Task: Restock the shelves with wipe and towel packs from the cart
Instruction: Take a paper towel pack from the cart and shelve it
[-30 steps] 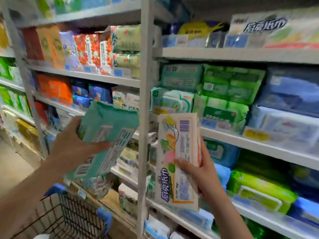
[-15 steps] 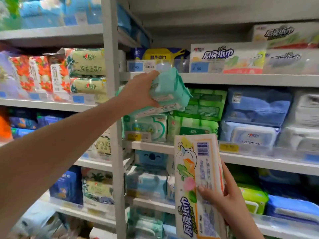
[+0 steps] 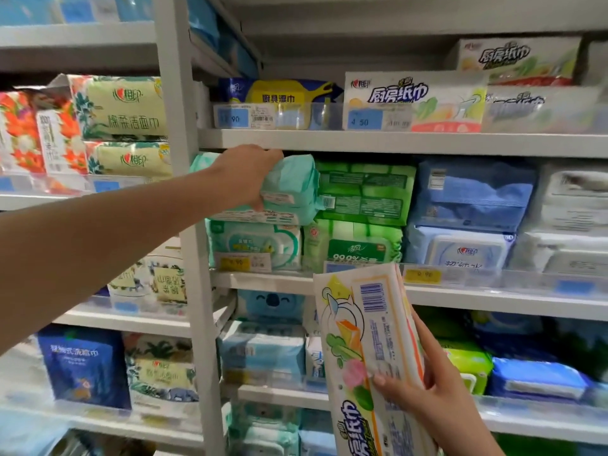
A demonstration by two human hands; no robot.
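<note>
Head cam: L hand point(image 3: 245, 174) reached across the white upright post point(image 3: 177, 103) w/ its fingers and thumb curled round a teal wipe pk point(image 3: 292, 189). The pk sat just right of the post, in the 2nd bay down, lying flat on top of a teal-and-white wipe pk point(image 3: 255, 245) and tucked under the shelf board point(image 3: 362, 141) above. Its far end touched the green wipe pks point(image 3: 365, 192), stacked next along from the post; blue pks point(image 3: 473, 192) were further right again.

R hand point(image 3: 427, 403) was low and well right of the post, in front of the shelves and not on them. Thumb across the front and fingers behind, it gripped a kitchen towel pk point(image 3: 365, 340), held roughly upright w/ the top tilted a little toward the post, barcode near the top. Matching towel pks point(image 3: 411, 100) lay on the shelf above, right of the post. Left of the post were floral tissue pks point(image 3: 121, 106), blurred.
</note>
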